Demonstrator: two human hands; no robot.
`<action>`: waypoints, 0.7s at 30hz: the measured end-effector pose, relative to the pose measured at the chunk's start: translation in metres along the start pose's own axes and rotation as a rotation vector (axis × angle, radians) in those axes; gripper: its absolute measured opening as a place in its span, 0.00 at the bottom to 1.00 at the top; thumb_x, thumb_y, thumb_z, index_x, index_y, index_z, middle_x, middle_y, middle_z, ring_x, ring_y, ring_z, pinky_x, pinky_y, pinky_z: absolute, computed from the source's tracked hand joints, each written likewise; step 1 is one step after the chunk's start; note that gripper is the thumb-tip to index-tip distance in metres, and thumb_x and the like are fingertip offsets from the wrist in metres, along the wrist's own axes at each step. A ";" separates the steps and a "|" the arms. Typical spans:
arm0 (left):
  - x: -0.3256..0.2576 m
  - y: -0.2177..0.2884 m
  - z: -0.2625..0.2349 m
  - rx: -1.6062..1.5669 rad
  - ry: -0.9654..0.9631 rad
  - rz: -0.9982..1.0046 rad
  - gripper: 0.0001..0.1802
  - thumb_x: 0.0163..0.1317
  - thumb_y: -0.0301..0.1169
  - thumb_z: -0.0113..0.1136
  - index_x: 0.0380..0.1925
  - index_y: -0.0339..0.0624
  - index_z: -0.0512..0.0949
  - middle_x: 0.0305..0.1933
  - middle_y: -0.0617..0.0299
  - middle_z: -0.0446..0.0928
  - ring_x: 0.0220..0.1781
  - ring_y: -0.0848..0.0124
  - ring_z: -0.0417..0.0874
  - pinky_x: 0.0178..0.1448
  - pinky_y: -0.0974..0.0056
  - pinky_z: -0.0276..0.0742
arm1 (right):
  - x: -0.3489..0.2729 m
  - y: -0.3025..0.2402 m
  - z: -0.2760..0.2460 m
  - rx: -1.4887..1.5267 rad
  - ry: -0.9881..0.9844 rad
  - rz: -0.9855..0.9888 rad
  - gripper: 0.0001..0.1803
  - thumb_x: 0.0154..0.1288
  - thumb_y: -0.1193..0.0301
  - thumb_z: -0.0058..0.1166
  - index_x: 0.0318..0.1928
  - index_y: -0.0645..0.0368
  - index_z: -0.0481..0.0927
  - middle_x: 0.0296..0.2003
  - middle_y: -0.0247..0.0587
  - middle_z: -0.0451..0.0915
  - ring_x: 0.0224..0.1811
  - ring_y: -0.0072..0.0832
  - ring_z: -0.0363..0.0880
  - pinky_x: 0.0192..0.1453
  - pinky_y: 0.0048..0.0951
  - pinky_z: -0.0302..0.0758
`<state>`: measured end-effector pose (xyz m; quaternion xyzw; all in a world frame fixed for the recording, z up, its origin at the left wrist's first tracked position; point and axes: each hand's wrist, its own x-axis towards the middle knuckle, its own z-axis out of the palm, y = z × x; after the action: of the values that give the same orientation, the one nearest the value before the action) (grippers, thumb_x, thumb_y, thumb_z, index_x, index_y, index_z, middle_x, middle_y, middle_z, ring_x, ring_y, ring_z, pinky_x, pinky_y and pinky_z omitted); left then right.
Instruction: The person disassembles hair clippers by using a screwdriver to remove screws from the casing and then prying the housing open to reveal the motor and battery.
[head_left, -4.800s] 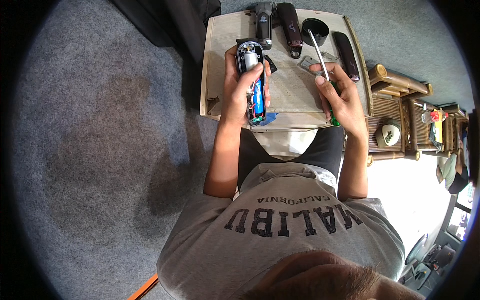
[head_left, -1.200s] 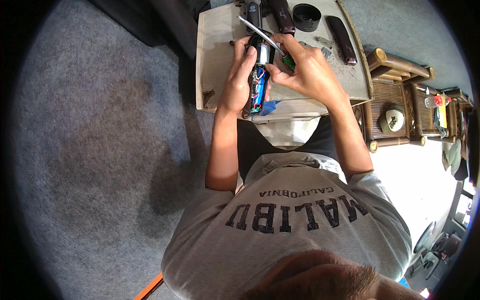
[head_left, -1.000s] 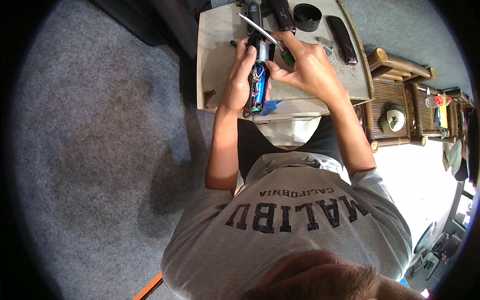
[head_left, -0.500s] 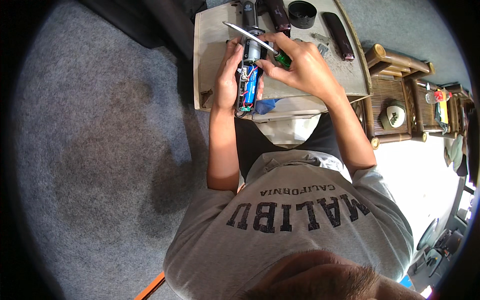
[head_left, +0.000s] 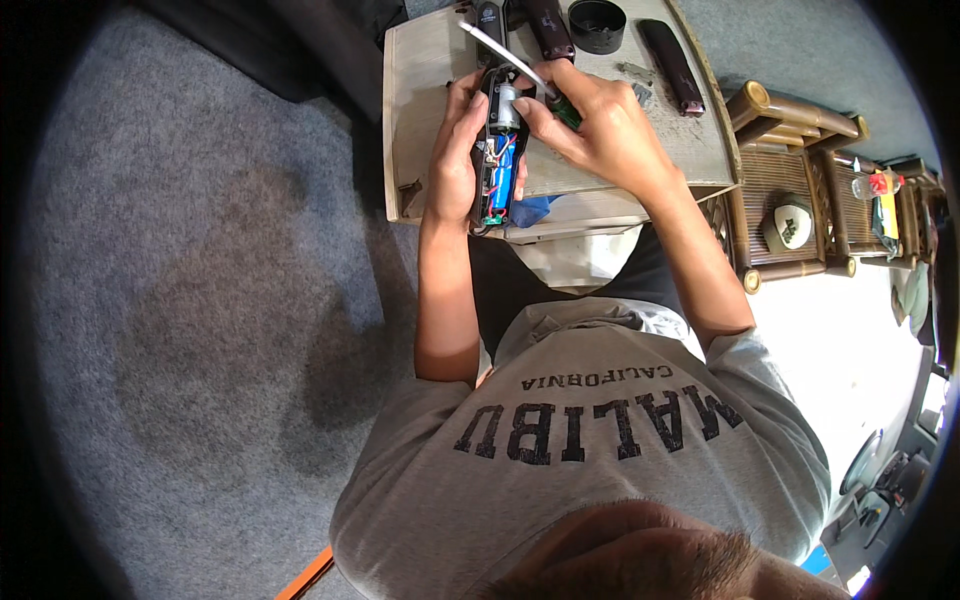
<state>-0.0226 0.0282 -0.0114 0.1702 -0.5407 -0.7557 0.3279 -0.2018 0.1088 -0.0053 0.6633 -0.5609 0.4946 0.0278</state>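
An opened hair clipper [head_left: 481, 180] lies lengthwise in my left hand [head_left: 455, 160], whose fingers wrap round its dark housing. Inside show a silver motor [head_left: 508, 108], a blue battery [head_left: 503, 165], thin red and white wires and a small green board at the near end. My right hand [head_left: 610, 130] keeps a screwdriver [head_left: 566, 112] with a green handle tucked in its grip, the metal shaft slanting up and left over the clipper. My right thumb and forefinger reach to the motor; the forefinger's tip is partly hidden behind the shaft.
On the wooden table [head_left: 420, 130] lie a dark cover piece [head_left: 490, 25], a dark red housing part [head_left: 548, 28], another long housing [head_left: 672, 65], a round black container [head_left: 597, 25] and small scraps [head_left: 640, 80]. A bamboo chair [head_left: 775, 165] with a cap [head_left: 790, 226] stands at right.
My right thumb has moved up from the wires beside the battery to the motor. The screwdriver's tip has shifted slightly up and right. My left hand still grips the clipper.
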 end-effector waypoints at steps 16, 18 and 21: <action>0.001 0.000 0.007 0.079 0.024 0.046 0.24 0.82 0.48 0.46 0.70 0.54 0.60 0.38 0.58 0.77 0.20 0.72 0.80 0.21 0.67 0.79 | 0.003 -0.003 -0.001 0.147 -0.089 0.112 0.28 0.62 0.59 0.77 0.59 0.57 0.85 0.23 0.39 0.80 0.23 0.24 0.77 0.31 0.30 0.75; 0.001 0.001 0.009 0.099 0.024 0.057 0.24 0.82 0.48 0.47 0.71 0.55 0.59 0.38 0.57 0.77 0.20 0.72 0.79 0.21 0.67 0.78 | 0.004 -0.007 -0.004 0.150 -0.108 0.130 0.28 0.62 0.59 0.77 0.59 0.58 0.85 0.24 0.39 0.81 0.24 0.24 0.78 0.32 0.30 0.76; 0.000 0.001 0.010 0.161 0.038 0.045 0.24 0.82 0.48 0.48 0.71 0.56 0.59 0.37 0.57 0.77 0.20 0.72 0.78 0.21 0.67 0.76 | 0.006 -0.017 -0.007 0.197 -0.156 0.270 0.26 0.62 0.59 0.75 0.53 0.65 0.84 0.29 0.55 0.86 0.32 0.49 0.89 0.38 0.40 0.82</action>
<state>-0.0284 0.0346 -0.0068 0.1980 -0.5972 -0.6987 0.3404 -0.1936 0.1148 0.0107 0.6176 -0.5943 0.4935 -0.1473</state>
